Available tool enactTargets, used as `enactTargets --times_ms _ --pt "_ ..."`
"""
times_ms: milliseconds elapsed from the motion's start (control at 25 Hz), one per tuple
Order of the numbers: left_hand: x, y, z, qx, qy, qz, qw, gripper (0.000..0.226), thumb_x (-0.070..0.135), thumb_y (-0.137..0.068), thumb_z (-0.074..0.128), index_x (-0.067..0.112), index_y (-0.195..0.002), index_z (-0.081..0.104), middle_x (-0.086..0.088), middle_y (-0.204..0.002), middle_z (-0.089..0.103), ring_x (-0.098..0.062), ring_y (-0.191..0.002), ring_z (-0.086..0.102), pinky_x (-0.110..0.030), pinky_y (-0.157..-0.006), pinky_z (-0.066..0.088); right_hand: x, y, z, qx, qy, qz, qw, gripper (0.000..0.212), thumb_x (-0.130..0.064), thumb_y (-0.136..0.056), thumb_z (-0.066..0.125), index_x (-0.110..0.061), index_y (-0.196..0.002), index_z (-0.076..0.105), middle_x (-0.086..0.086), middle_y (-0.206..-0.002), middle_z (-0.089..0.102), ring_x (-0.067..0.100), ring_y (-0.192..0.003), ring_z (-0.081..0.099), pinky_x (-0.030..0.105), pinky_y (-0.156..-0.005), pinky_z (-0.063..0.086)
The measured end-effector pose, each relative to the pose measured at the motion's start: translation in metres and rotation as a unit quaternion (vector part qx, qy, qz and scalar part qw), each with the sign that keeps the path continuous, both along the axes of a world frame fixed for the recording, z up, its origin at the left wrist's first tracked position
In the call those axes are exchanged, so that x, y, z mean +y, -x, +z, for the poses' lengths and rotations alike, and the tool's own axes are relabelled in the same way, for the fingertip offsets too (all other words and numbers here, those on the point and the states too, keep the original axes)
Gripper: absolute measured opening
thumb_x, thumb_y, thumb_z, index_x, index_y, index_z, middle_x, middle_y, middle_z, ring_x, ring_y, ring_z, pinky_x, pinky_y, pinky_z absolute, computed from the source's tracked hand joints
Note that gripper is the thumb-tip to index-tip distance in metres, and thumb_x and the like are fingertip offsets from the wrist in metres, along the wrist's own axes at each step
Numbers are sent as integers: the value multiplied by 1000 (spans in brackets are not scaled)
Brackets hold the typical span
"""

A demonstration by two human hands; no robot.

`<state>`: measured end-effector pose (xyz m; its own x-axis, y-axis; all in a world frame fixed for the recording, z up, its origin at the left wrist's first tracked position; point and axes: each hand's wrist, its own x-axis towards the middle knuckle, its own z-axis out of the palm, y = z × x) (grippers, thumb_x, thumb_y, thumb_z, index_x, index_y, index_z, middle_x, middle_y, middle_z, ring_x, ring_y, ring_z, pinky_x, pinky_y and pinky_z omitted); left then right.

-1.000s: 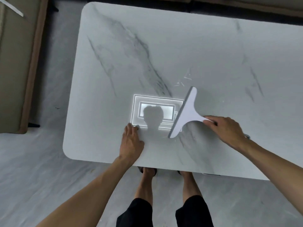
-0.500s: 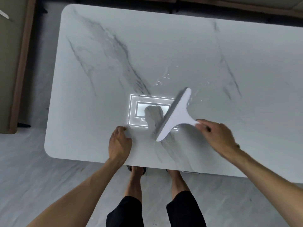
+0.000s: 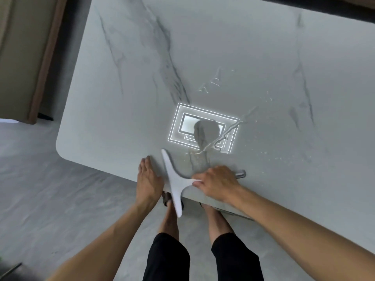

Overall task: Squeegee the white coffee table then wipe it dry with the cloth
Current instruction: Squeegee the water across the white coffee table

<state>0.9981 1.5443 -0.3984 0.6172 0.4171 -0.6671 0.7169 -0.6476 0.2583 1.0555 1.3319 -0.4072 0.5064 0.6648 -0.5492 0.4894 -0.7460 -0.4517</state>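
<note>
The white marble-patterned coffee table [image 3: 223, 47] fills most of the view. My right hand [image 3: 218, 182] grips the handle of a white squeegee [image 3: 174, 183], whose blade lies across the table's near edge, its lower end hanging past the edge over the floor. The handle's metal end [image 3: 241, 174] sticks out beyond my right hand. My left hand [image 3: 148, 178] rests flat with straight fingers at the near edge, just left of the blade. A streak of water [image 3: 221, 138] and scattered droplets [image 3: 272, 155] lie on the table beyond the hands. No cloth is in view.
A ceiling light's bright reflection [image 3: 203, 128] shines in the wet tabletop. A beige, wood-trimmed piece of furniture [image 3: 26, 57] stands to the left of the table. My legs and feet [image 3: 170, 218] are on the grey floor [image 3: 50, 199] at the near edge.
My right hand has pulled the squeegee toward me, from the table's middle to its near edge, leaving a water streak behind. My left hand stays at the near edge.
</note>
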Motion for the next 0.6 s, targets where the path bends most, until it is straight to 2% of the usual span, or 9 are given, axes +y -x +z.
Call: enactTargets --times_ms 80,160,240,360,480,600 --pt "-19 -8 -1 15 17 -6 1000 78 -3 -83 47 4 -151 11 -17 -158 18 -31 -146 15 -40 -120 19 -51 -15 3 -19 27 -43 999 35 -57 -93 39 -41 -111 63 2 -97 74 28 -91 67 34 -74 46" --pt "-33 -18 -4 36 23 -19 999 76 -1 -80 48 6 -148 15 -23 -147 27 -39 -134 27 -46 -112 31 -102 -29 9 -45 60 -82 994 35 -59 -92 41 -46 -116 63 1 -104 74 26 -97 67 34 -78 47" --pt "-39 -29 -9 68 19 -20 997 70 2 -78 47 7 -143 20 -28 -140 29 -45 -126 31 -50 -105 37 -150 -43 17 -75 104 -121 984 34 -58 -91 44 -48 -119 63 0 -108 73 25 -100 67 33 -80 47" --pt "-38 -37 -10 95 12 -21 995 66 5 -76 46 7 -139 24 -31 -131 35 -50 -119 36 -49 -98 39 -211 -61 36 -113 155 -165 968 32 -57 -91 45 -50 -114 65 -3 -95 75 25 -89 68 32 -69 45" --pt "-35 -37 -9 103 17 -39 994 66 8 -74 50 8 -136 26 -29 -122 39 -47 -111 41 -46 -92 39 -229 -64 55 -121 157 -157 968 32 -59 -91 40 -49 -107 67 -8 -81 73 20 -76 68 29 -59 38" --pt "-33 -41 -9 115 37 -30 992 67 8 -75 49 9 -137 24 -34 -131 35 -54 -120 37 -50 -101 35 -187 -47 52 -81 109 -107 985 32 -62 -90 37 -51 -107 62 -9 -86 73 20 -82 68 29 -64 43"
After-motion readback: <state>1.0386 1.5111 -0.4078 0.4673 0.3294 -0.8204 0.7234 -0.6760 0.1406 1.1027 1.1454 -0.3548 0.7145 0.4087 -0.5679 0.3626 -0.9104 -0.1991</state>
